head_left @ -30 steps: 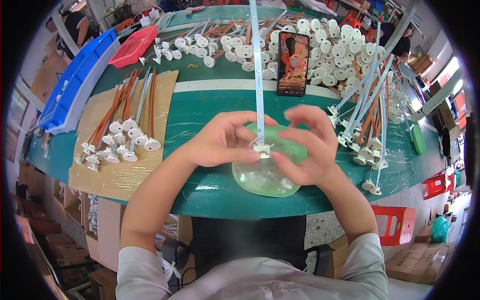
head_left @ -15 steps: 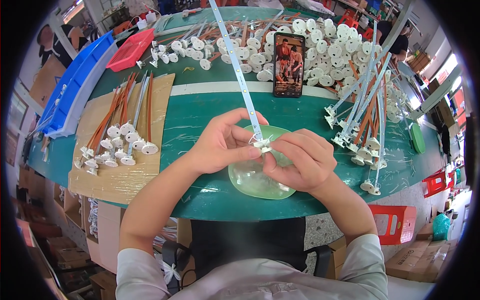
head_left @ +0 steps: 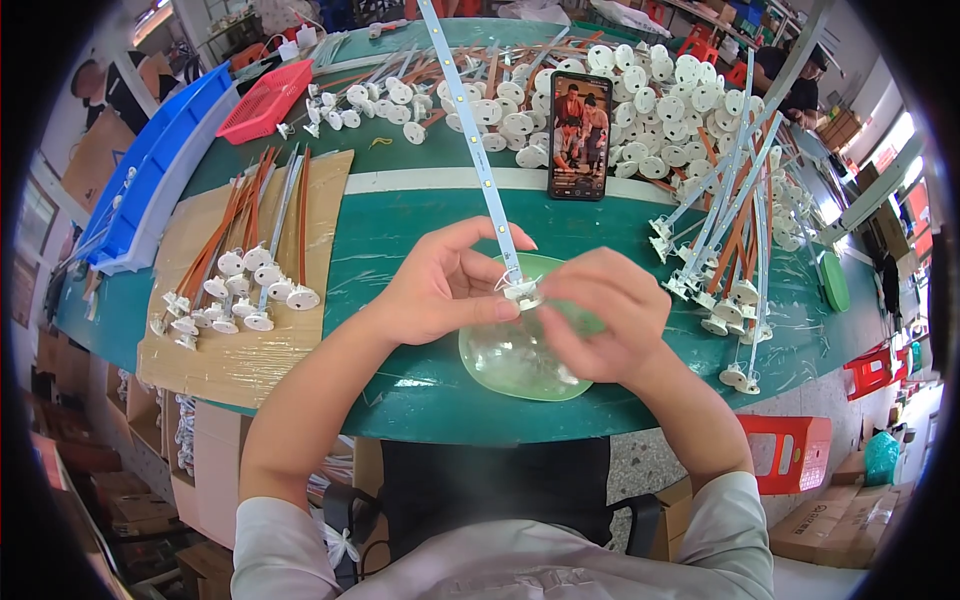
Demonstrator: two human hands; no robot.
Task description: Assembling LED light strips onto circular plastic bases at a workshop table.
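Note:
A thin LED strip (head_left: 482, 165) slants up and away from me, with a white round base (head_left: 524, 294) and short thin wires at its near end. Fingers and thumb of my left hand (head_left: 430, 285) are closed around that lower end. Close beside the base is my right hand (head_left: 610, 315), its fingers smeared by motion, so whether they grip anything is unclear. Beneath both hands lies a translucent green oval dish (head_left: 520, 365) on the green tabletop (head_left: 400, 230); its contents are hard to make out.
Finished-looking strips with white bases (head_left: 240, 285) lie on cardboard (head_left: 265, 370) at left. More strips (head_left: 735, 260) are piled at right. A phone (head_left: 578, 135) stands before a heap of white bases (head_left: 680, 100). Blue (head_left: 150, 190) and red (head_left: 265, 100) trays sit at far left.
My right hand has pulled slightly off the white base, and its fingers now blur. My left hand keeps its hold on the strip. The whole view has shifted slightly.

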